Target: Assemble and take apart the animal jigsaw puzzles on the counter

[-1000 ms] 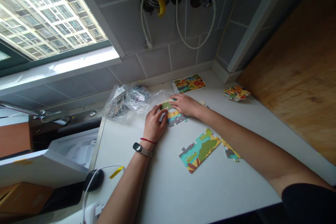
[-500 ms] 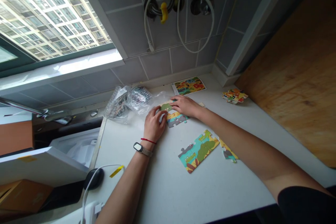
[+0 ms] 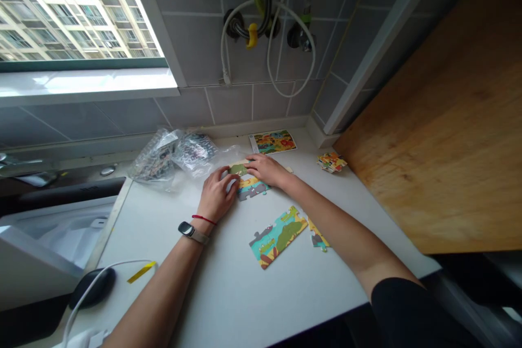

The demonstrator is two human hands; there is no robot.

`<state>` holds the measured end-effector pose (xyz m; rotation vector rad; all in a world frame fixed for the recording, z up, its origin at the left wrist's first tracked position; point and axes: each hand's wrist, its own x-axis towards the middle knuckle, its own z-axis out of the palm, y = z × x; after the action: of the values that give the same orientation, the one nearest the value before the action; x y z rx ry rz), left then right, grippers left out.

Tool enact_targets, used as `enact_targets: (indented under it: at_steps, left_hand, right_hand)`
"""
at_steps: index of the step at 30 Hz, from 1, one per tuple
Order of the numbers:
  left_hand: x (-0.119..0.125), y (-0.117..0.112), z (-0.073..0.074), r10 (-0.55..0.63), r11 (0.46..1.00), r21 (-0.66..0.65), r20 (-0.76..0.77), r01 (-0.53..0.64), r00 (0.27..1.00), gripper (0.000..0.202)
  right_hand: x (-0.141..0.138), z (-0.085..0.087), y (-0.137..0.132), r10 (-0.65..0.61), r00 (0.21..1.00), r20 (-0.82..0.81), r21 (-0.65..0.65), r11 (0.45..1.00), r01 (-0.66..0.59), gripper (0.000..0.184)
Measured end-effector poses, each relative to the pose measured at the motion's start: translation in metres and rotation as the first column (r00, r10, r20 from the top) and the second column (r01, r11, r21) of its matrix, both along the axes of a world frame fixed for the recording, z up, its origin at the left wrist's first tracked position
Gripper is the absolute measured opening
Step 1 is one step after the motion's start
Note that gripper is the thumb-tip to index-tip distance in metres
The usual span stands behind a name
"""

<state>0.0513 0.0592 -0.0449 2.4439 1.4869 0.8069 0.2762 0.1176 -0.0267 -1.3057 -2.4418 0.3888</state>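
Note:
On the white counter, a partly joined jigsaw section (image 3: 249,189) with green, yellow and grey patches lies under both my hands. My left hand (image 3: 218,191) grips its left edge, thumb and fingers curled at the pieces. From the right, my right hand (image 3: 267,169) reaches over the top edge, its fingers closed against the upper pieces; its thumb is hidden. Nearer to me lies another joined section (image 3: 278,237), turquoise and green with a crocodile. Beside it, a small yellow and dark section (image 3: 317,236) is partly covered by my right forearm.
A picture card (image 3: 274,142) lies by the back wall, with a pile of loose jigsaw pieces (image 3: 331,162) to its right. Clear plastic bags (image 3: 171,155) of pieces sit at the back left. A black mouse-like object (image 3: 93,287), a white cable and yellow tape (image 3: 141,272) lie front left.
The view has turned, so everything sits further left in the picture. Both hands stay at the same jigsaw section, with hardly any movement against it.

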Motion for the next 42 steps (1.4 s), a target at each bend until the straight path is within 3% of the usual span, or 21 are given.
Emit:
enact_targets:
  at_steps: [5, 11, 16, 21, 26, 31, 35, 38, 42]
  left_hand:
    - [0.0, 0.002, -0.004, -0.01, 0.999, 0.038, 0.072, 0.007, 0.997, 0.027]
    - [0.001, 0.002, -0.002, -0.063, 0.993, 0.106, 0.17, 0.045, 0.983, 0.026]
    - [0.001, -0.007, 0.006, -0.134, 0.984, 0.147, 0.215, 0.104, 0.967, 0.027]
    - [0.0, -0.03, 0.006, -0.154, 0.983, 0.115, 0.109, 0.142, 0.982, 0.023]
    - [-0.001, -0.041, 0.004, -0.039, 0.997, 0.066, 0.077, 0.034, 0.996, 0.027]
    - [-0.005, -0.037, 0.004, 0.018, 0.999, 0.035, 0.087, -0.021, 0.996, 0.039]
    - [-0.006, -0.035, -0.001, 0.066, 0.998, 0.02, 0.057, -0.067, 0.996, 0.052]
    - [-0.005, -0.035, -0.004, 0.101, 0.995, 0.003, 0.025, -0.101, 0.995, 0.053]
    - [-0.005, -0.036, -0.003, 0.084, 0.996, -0.014, 0.031, -0.084, 0.996, 0.045]
  right_hand:
    - [0.021, 0.028, -0.009, 0.009, 0.987, -0.16, 0.07, 0.998, 0.002, 0.036]
    - [0.099, 0.077, -0.052, -0.13, 0.989, -0.063, 0.082, 0.987, 0.135, 0.034]
    - [0.15, 0.08, -0.107, -0.135, 0.986, 0.095, 0.0, 0.991, 0.136, 0.028]
    - [0.177, 0.08, -0.147, -0.178, 0.977, 0.118, -0.045, 0.982, 0.184, 0.028]
    - [0.155, 0.08, -0.156, -0.168, 0.984, 0.066, -0.088, 0.981, 0.173, 0.03]
    - [0.088, 0.048, -0.131, -0.088, 0.995, -0.047, -0.055, 0.995, 0.085, 0.033]
    - [0.05, 0.026, -0.097, -0.084, 0.996, -0.018, -0.061, 0.995, 0.083, 0.044]
    - [0.041, 0.019, -0.08, -0.067, 0.998, -0.001, -0.111, 0.992, 0.067, 0.05]
    - [0.043, 0.014, -0.077, -0.074, 0.994, -0.074, -0.136, 0.989, 0.064, 0.047]
